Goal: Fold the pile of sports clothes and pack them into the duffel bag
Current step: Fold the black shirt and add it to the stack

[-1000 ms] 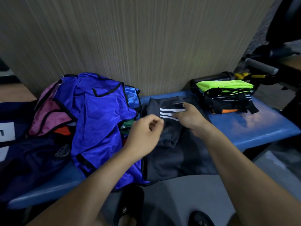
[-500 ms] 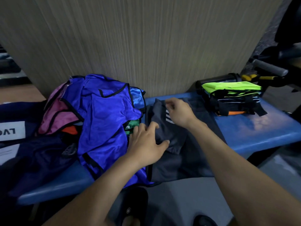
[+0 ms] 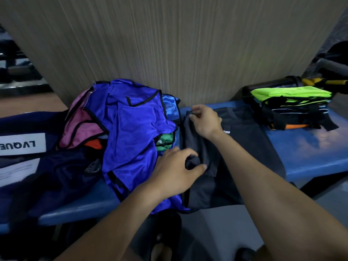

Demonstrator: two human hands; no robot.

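A dark grey garment (image 3: pixel 243 147) lies spread on the blue bench (image 3: pixel 310 153). My right hand (image 3: pixel 205 119) pinches its far left edge near the wall. My left hand (image 3: pixel 177 170) grips a bunched fold of the same garment at its near left side. Left of it sits a loose pile of clothes (image 3: pixel 131 132): shiny blue bibs on top, pink, orange and green pieces under them. A stack of folded clothes (image 3: pixel 293 108) with a neon green top rests at the bench's right end. The navy duffel bag (image 3: pixel 28 166) lies at the far left.
A wood-grain wall panel (image 3: pixel 178 44) stands right behind the bench. A black bottle (image 3: pixel 271 84) lies behind the folded stack. Grey padded gym handles (image 3: pixel 331 65) stick out at the right. Black sandals (image 3: pixel 160 238) are on the grey floor below.
My right hand slid farther along the garment's left edge toward the wall, and the white stripes are now hidden. My left hand went from resting flat to gripping a fold.
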